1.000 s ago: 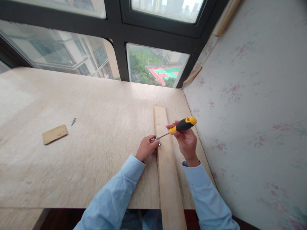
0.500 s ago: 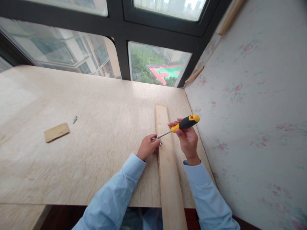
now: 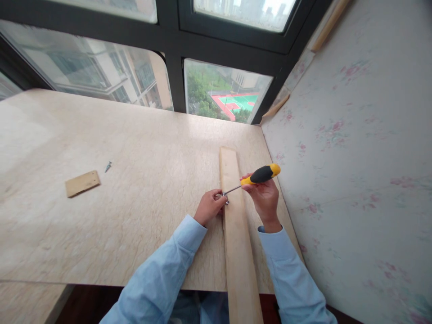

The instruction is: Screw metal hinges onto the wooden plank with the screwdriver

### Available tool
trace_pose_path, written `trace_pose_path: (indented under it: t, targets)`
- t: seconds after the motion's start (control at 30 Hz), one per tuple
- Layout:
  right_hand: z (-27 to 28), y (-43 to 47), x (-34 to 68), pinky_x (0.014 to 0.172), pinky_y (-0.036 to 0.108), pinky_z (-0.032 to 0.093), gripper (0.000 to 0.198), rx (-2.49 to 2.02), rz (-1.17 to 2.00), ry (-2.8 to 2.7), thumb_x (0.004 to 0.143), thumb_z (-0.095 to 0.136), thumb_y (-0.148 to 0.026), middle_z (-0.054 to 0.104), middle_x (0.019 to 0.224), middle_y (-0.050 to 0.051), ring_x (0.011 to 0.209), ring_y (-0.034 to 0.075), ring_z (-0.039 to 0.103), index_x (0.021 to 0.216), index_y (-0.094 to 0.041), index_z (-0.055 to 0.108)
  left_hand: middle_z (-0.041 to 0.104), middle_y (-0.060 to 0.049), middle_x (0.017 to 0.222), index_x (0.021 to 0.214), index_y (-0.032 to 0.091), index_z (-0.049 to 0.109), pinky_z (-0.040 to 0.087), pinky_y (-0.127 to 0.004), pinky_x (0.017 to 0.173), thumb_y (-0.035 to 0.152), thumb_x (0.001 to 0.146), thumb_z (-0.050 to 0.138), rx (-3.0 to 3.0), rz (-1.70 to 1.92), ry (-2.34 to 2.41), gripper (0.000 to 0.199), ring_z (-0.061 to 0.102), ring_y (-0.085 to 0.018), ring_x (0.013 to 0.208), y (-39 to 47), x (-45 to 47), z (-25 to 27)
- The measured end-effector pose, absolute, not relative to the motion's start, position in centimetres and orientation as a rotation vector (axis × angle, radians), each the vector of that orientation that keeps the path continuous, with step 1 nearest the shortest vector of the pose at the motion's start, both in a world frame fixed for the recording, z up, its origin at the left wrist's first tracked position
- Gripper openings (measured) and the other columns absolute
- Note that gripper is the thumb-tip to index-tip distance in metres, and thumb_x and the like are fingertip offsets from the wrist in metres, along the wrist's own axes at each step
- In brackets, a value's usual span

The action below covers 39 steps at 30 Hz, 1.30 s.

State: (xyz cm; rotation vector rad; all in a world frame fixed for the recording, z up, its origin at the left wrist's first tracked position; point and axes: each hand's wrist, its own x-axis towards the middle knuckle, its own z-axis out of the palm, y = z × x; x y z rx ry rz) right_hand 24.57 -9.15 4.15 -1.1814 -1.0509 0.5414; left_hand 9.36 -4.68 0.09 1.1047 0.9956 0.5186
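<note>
My right hand [image 3: 265,198] is closed around the handle of a yellow and black screwdriver [image 3: 261,174]. Its thin shaft slants down to the left, and the tip meets a small silver metal piece [image 3: 223,194] at the left edge of a long wooden board [image 3: 238,238]. The fingers of my left hand [image 3: 211,206] pinch this metal piece against the board. Just below the tip, a shiny bit of metal [image 3: 227,203] shows beside my fingertips. My left fingers partly hide the metal, so its exact shape is unclear.
On the left of the marble-patterned surface [image 3: 145,180] lie a small wooden plate [image 3: 83,183] with holes and a loose screw [image 3: 108,167]. A flowered wall [image 3: 357,171] rises close on the right. Dark window frames [image 3: 175,76] stand behind. The board overhangs the front edge.
The screwdriver handle has turned about its axis, and my right fingers have shifted on it. My left hand keeps its pinch. The whole view has shifted slightly.
</note>
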Motion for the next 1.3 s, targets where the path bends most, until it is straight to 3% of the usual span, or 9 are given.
trace_pose_path:
  t: [0.1,0.23,0.4,0.6,0.73,0.93,1.1,1.3]
  targets:
    - [3.7,-9.2,24.4,0.078,0.039,0.056,0.039,-1.295,0.374,-1.125,0.066,0.085,-0.048,0.068,0.084,0.002,0.08,0.021,0.066,0.085,-0.022,0.063,0.065,-0.002,0.069,0.098,0.012,0.068,0.054,-0.023,0.049,0.016,0.077,0.061,1.112,0.525,0.993,0.023,0.063,-0.014,0.059,-4.7,9.3,0.1]
    - [3.9,-9.4,23.9,0.08,0.04,0.053,0.038,-1.38,0.285,-1.291,0.078,0.071,-0.058,0.067,0.089,0.006,0.085,0.023,0.065,0.088,-0.022,0.064,0.061,0.0,0.064,0.094,0.012,0.069,0.052,-0.021,0.048,0.016,0.076,0.06,1.153,0.534,0.999,0.02,0.059,-0.013,0.055,-4.7,9.2,0.1]
    - [4.7,-9.3,23.0,0.078,0.038,0.053,0.03,-1.401,0.408,-1.297,0.085,0.067,-0.051,0.072,0.092,0.006,0.085,0.022,0.067,0.091,-0.022,0.065,0.061,0.0,0.064,0.091,0.012,0.07,0.053,-0.022,0.049,0.016,0.076,0.058,1.15,0.513,1.008,0.019,0.06,-0.012,0.056,-4.7,9.3,0.4]
    - [4.4,-9.0,23.2,0.071,0.036,0.055,0.027,-1.404,0.501,-1.166,0.076,0.078,-0.047,0.074,0.082,0.004,0.079,0.022,0.069,0.084,-0.023,0.067,0.064,-0.001,0.066,0.089,0.012,0.07,0.055,-0.024,0.051,0.016,0.075,0.059,1.126,0.517,1.024,0.018,0.063,-0.014,0.058,-4.7,9.3,0.5]
    - [4.2,-9.2,23.8,0.081,0.04,0.056,0.023,-1.317,0.538,-1.16,0.076,0.079,-0.042,0.075,0.086,0.004,0.083,0.023,0.071,0.084,-0.023,0.068,0.066,-0.001,0.066,0.094,0.012,0.07,0.055,-0.024,0.05,0.016,0.073,0.066,1.081,0.53,1.036,0.021,0.064,-0.015,0.059,-4.8,9.3,0.6]
    - [4.7,-10.0,23.6,0.09,0.044,0.055,0.017,-1.175,0.57,-1.12,0.082,0.075,-0.037,0.076,0.094,0.003,0.093,0.024,0.072,0.092,-0.025,0.069,0.068,-0.002,0.069,0.103,0.011,0.069,0.055,-0.023,0.048,0.015,0.072,0.07,1.031,0.533,1.073,0.03,0.066,-0.016,0.062,-4.8,9.5,1.0]
    - [5.0,-10.0,23.1,0.086,0.04,0.057,0.015,-1.167,0.584,-1.104,0.084,0.073,-0.036,0.075,0.093,0.002,0.091,0.022,0.072,0.095,-0.025,0.068,0.067,-0.001,0.068,0.104,0.011,0.069,0.054,-0.022,0.048,0.014,0.074,0.067,1.069,0.526,1.07,0.03,0.064,-0.014,0.059,-4.8,9.5,0.6]
    - [6.3,-10.4,24.1,0.084,0.04,0.059,0.038,-1.09,0.908,-1.158,0.089,0.067,-0.039,0.071,0.121,0.009,0.106,0.024,0.07,0.123,-0.026,0.059,0.064,0.001,0.065,0.097,0.011,0.07,0.054,-0.023,0.048,0.016,0.076,0.063,1.131,0.527,1.056,0.023,0.061,-0.013,0.056,-4.8,9.5,0.0]
